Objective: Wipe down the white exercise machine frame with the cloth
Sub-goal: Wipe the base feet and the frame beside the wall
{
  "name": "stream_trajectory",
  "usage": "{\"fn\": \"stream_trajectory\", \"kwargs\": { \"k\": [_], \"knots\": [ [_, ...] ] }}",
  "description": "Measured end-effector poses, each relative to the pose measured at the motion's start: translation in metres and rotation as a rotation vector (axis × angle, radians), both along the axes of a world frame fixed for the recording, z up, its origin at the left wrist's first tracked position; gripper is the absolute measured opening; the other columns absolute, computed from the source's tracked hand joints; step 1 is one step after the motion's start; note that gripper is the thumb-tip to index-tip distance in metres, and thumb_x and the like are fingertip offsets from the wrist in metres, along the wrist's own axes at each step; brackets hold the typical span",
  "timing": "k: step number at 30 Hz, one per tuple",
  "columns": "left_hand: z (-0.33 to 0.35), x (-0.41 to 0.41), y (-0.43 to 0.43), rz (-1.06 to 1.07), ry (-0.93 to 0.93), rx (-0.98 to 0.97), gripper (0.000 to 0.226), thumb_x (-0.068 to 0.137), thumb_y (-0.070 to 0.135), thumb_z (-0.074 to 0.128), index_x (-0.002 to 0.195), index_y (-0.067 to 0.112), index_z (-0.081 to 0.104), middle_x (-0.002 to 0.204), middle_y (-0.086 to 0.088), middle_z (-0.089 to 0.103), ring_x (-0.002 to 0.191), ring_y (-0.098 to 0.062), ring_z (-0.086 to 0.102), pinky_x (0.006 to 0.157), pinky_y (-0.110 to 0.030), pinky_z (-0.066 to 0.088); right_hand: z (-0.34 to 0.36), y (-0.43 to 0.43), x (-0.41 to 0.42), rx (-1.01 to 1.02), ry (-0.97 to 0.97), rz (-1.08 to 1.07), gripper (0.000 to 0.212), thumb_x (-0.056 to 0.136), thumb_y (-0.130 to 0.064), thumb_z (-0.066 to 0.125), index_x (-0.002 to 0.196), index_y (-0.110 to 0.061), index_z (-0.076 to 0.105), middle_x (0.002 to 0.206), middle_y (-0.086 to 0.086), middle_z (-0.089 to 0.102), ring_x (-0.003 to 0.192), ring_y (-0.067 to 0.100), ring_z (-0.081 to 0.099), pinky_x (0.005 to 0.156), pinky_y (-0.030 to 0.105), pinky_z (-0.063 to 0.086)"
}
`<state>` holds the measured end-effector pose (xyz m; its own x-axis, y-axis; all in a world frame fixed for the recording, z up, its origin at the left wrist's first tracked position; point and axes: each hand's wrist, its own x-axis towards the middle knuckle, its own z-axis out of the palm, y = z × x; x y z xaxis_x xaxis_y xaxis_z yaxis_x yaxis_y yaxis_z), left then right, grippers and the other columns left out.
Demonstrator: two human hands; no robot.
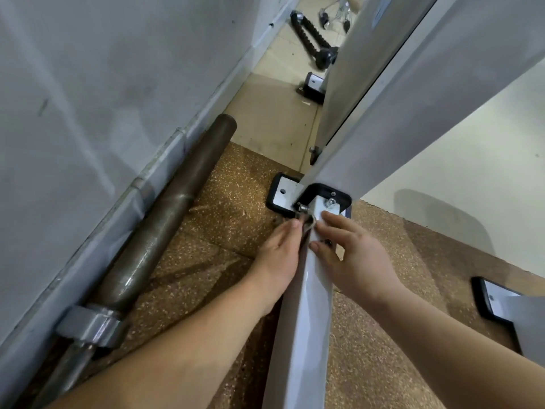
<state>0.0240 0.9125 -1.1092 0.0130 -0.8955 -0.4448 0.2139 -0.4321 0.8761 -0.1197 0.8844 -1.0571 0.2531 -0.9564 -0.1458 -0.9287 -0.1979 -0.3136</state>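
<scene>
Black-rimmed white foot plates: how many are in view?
3 black-rimmed white foot plates: one by the middle joint, one farther back, one at the right edge. Others may be hidden behind the white metal frame.

Soft, even indoor light. A blurred shadow [442, 219] darkens the pale floor [457, 154] right of the fingers [336, 221]; wide-angle distortion bows the wall [88, 98] left of them.
</scene>
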Motion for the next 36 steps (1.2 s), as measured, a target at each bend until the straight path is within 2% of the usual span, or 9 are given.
{"fn": "stream_trajectory", "kwargs": {
  "k": [2, 5, 8, 15, 17, 21, 25, 31, 36],
  "knots": [
    [-0.006, 0.002, 0.015, -0.002, 0.025, -0.056, 0.031, 0.106, 0.049, 0.047, 0.130, 0.044, 0.065, 0.125, 0.029, 0.062, 0.110, 0.011, 0.057, 0.099, -0.019, 0.043, -0.003, 0.004, 0.000, -0.018, -0.021, -0.021, 0.041, 0.099, -0.041, 0.065, 0.139, -0.033, 0.065, 0.154, -0.023, 0.047, 0.140, 0.005, 0.048, 0.112, 0.018, 0.028],
    [-0.015, 0.004, 0.016, 0.065, -0.023, -0.149, 0.026, 0.101, 0.019, 0.064, 0.121, 0.033, 0.074, 0.120, 0.030, 0.068, 0.118, 0.014, 0.057, 0.102, -0.010, 0.043, -0.008, 0.005, 0.000, -0.043, -0.045, -0.039, 0.039, 0.098, -0.037, 0.067, 0.137, -0.031, 0.068, 0.151, -0.023, 0.050, 0.139, 0.005, 0.049, 0.114, 0.019, 0.030],
    [-0.018, 0.007, -0.006, 0.074, -0.103, -0.209, 0.029, 0.097, 0.006, 0.067, 0.118, 0.024, 0.077, 0.111, 0.031, 0.065, 0.106, 0.024, 0.056, 0.098, -0.003, 0.042, -0.009, 0.002, -0.001, -0.045, -0.066, -0.039, 0.038, 0.095, -0.038, 0.070, 0.132, -0.030, 0.071, 0.148, -0.022, 0.054, 0.136, 0.005, 0.053, 0.112, 0.018, 0.032],
    [-0.016, -0.004, 0.022, 0.157, 0.077, -0.184, 0.021, 0.097, 0.018, 0.070, 0.111, 0.031, 0.078, 0.125, 0.019, 0.070, 0.122, 0.009, 0.059, 0.108, -0.016, 0.044, -0.010, 0.006, 0.001, -0.055, -0.072, -0.047, 0.040, 0.098, -0.036, 0.068, 0.137, -0.030, 0.068, 0.151, -0.022, 0.051, 0.140, 0.006, 0.048, 0.117, 0.025, 0.034],
    [-0.019, -0.001, 0.008, 0.182, -0.011, -0.177, 0.023, 0.093, 0.015, 0.074, 0.108, 0.033, 0.078, 0.116, 0.018, 0.074, 0.113, 0.008, 0.064, 0.106, -0.021, 0.049, -0.012, 0.007, 0.001, -0.054, -0.081, -0.053, 0.040, 0.097, -0.034, 0.068, 0.136, -0.029, 0.068, 0.151, -0.022, 0.051, 0.140, 0.006, 0.049, 0.118, 0.025, 0.034],
    [-0.017, 0.008, -0.021, 0.057, -0.146, -0.138, 0.044, 0.096, 0.023, 0.070, 0.138, 0.032, 0.059, 0.127, 0.016, 0.064, 0.119, -0.001, 0.058, 0.106, -0.022, 0.044, -0.013, 0.005, 0.002, -0.070, -0.048, -0.044, 0.036, 0.097, -0.034, 0.069, 0.133, -0.028, 0.071, 0.149, -0.019, 0.054, 0.138, 0.010, 0.051, 0.115, 0.024, 0.035],
    [-0.019, 0.003, -0.008, 0.061, -0.252, -0.124, 0.028, 0.103, 0.034, 0.057, 0.125, 0.026, 0.073, 0.145, 0.021, 0.041, 0.137, -0.001, 0.040, 0.113, -0.020, 0.029, -0.011, 0.005, 0.003, -0.060, -0.045, -0.054, 0.037, 0.098, -0.034, 0.067, 0.134, -0.030, 0.070, 0.151, -0.021, 0.052, 0.140, 0.010, 0.049, 0.115, 0.028, 0.038],
    [-0.027, 0.000, 0.008, 0.063, -0.138, -0.182, 0.018, 0.102, 0.018, 0.060, 0.112, 0.027, 0.072, 0.107, 0.016, 0.073, 0.101, 0.006, 0.064, 0.088, -0.011, 0.048, -0.016, 0.007, 0.001, -0.090, -0.066, -0.049, 0.035, 0.098, -0.031, 0.068, 0.132, -0.029, 0.071, 0.149, -0.020, 0.054, 0.138, 0.013, 0.053, 0.115, 0.036, 0.044],
    [-0.033, 0.003, -0.025, 0.024, -0.163, -0.184, 0.054, 0.102, 0.012, 0.058, 0.149, 0.036, 0.047, 0.134, 0.015, 0.065, 0.125, 0.002, 0.058, 0.109, -0.019, 0.043, -0.016, 0.006, 0.001, -0.099, -0.073, -0.041, 0.034, 0.096, -0.031, 0.070, 0.130, -0.028, 0.073, 0.148, -0.018, 0.056, 0.136, 0.013, 0.055, 0.114, 0.038, 0.046]
  ]
}}
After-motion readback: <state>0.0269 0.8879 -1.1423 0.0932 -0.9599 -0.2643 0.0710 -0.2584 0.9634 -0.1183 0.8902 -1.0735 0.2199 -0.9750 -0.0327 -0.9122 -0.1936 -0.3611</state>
